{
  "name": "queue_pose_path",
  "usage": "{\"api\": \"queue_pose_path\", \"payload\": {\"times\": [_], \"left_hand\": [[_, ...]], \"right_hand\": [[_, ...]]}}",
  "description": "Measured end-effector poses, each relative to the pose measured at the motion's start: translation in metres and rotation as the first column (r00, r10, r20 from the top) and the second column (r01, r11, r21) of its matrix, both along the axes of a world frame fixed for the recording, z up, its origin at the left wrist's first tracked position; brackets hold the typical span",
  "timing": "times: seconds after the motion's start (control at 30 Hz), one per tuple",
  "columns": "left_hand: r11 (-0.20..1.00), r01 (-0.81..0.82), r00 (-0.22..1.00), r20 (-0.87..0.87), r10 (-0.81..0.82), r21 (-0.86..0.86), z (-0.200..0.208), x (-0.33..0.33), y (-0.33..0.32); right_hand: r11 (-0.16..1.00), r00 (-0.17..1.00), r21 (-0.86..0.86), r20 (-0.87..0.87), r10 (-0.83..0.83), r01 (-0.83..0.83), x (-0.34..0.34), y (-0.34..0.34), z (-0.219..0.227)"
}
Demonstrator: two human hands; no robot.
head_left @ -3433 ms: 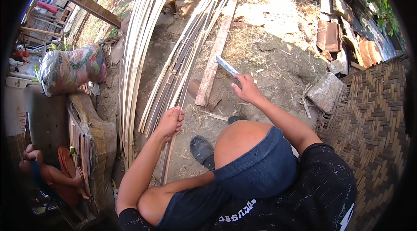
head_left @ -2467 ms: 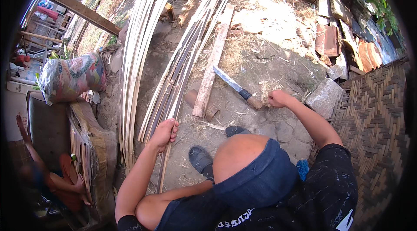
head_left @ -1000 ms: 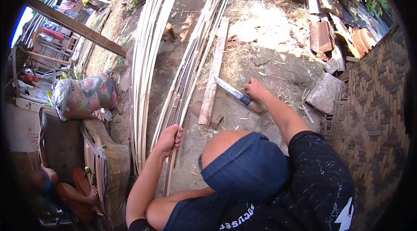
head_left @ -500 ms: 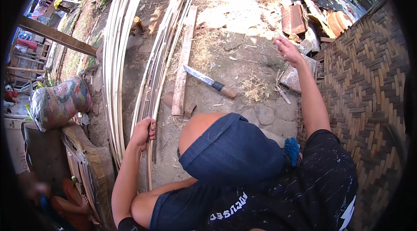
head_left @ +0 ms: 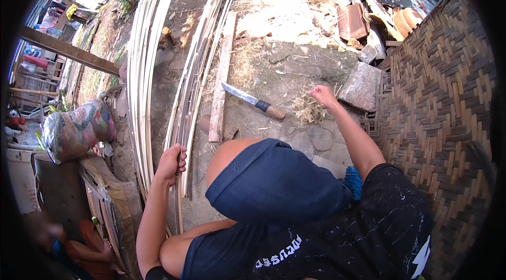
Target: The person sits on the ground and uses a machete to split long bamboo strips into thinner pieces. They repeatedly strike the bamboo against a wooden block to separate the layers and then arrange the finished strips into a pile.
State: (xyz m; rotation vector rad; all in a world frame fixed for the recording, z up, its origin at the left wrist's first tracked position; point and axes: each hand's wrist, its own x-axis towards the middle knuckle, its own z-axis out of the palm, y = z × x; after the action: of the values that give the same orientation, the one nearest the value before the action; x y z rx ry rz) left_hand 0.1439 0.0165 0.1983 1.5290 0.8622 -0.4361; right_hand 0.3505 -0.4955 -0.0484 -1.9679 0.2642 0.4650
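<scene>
Long, pale bamboo strips (head_left: pixel 197 77) lie in a loose bundle on the ground in front of me. My left hand (head_left: pixel 172 165) is closed at the near end of this bundle, its fingers curled round a thin strip; the grip hides most of it. My right hand (head_left: pixel 322 96) is closed too, fingertips pinched together, over a small heap of dry shavings (head_left: pixel 310 110); whatever is in the pinch is too small to make out. Between my hands a large knife (head_left: pixel 252 100) with a dark-wrapped wooden handle rests on the ground, its tip by a flat wooden plank (head_left: pixel 222 85).
Left of the bundle lies a second group of strips (head_left: pixel 142 80). A stuffed plastic sack (head_left: pixel 79 128) is farther left. Woven bamboo panelling (head_left: pixel 432 85) rises on my right, beside a stone block (head_left: pixel 361 89). A person's leg (head_left: pixel 87 251) shows at lower left.
My right hand has come down and inward, from near the bricks and stones to over the shavings. The left hand stays closed in nearly the same place.
</scene>
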Motion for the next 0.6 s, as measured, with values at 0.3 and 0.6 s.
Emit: {"api": "queue_pose_path", "payload": {"times": [0.3, 0.6], "left_hand": [[1.000, -0.016, 1.000, -0.007, 0.016, -0.012, 0.002, -0.001, -0.002], [1.000, 0.009, 1.000, -0.009, -0.009, -0.011, -0.006, -0.001, -0.005]], "right_hand": [[0.930, 0.898, -0.368, 0.404, 0.173, -0.013, 0.008, 0.026, 0.046], [0.801, 0.896, 0.410, 0.283, 0.343, -0.436, 0.030, -0.008, 0.233]]}}
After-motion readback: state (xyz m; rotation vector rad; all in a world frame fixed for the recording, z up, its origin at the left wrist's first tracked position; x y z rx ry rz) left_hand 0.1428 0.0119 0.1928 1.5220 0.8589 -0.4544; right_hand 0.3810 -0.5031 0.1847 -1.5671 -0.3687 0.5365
